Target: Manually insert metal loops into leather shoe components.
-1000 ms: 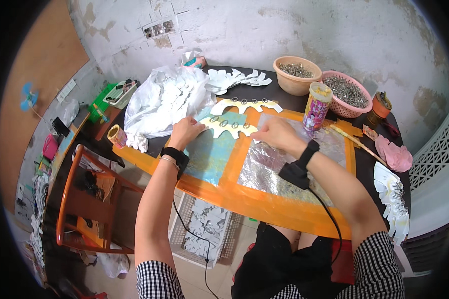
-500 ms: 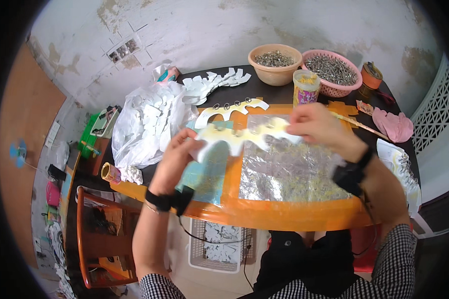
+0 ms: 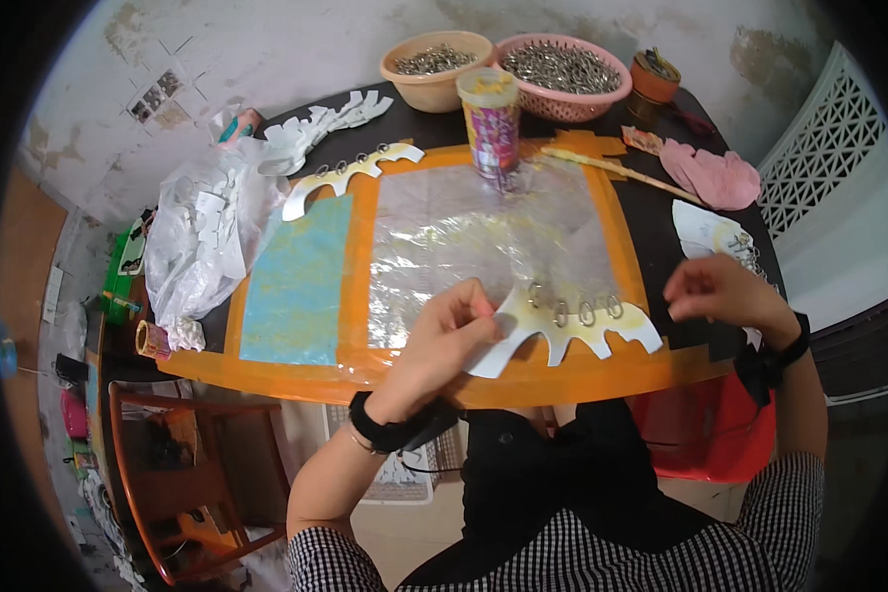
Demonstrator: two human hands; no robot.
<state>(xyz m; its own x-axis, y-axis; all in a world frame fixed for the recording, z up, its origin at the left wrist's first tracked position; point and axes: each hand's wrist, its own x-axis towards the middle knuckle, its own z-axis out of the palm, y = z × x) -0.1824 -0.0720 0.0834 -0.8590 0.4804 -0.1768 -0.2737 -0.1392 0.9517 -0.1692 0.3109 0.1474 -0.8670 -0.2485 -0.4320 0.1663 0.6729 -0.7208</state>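
Behind everything we saw the patchy wall (image 3: 316,44), and before it the dark table (image 3: 656,227), its top partly covered with orange tape (image 3: 359,266), a silvery sheet (image 3: 454,227) and a blue sheet (image 3: 301,286). The chair (image 3: 163,493) stood off to the left, and the red seat (image 3: 710,454) showed below the table's near edge on the right. The plastic bag (image 3: 192,237), full of white pieces, sat at the table's left. At the back, the pink basket (image 3: 562,107) and the peach basin (image 3: 429,94) stood side by side (both heaped with small metal parts), with the jar (image 3: 493,138) just in front of them. The pink cloth (image 3: 710,176) lay near the right end of the stick (image 3: 631,174).

We found the left hand (image 3: 449,335) pinching the white strip (image 3: 562,333) by its left end, thumb against fingers, and holding it up over the near side of the table. The right hand (image 3: 720,291) was apart from it, off to the right, fingers loosely bent and gripping nothing we could see. A second strip (image 3: 306,197) lay beyond the blue sheet. Smallest of all, four metal loops (image 3: 587,314) stood along the held piece's yellow-smeared upper edge.
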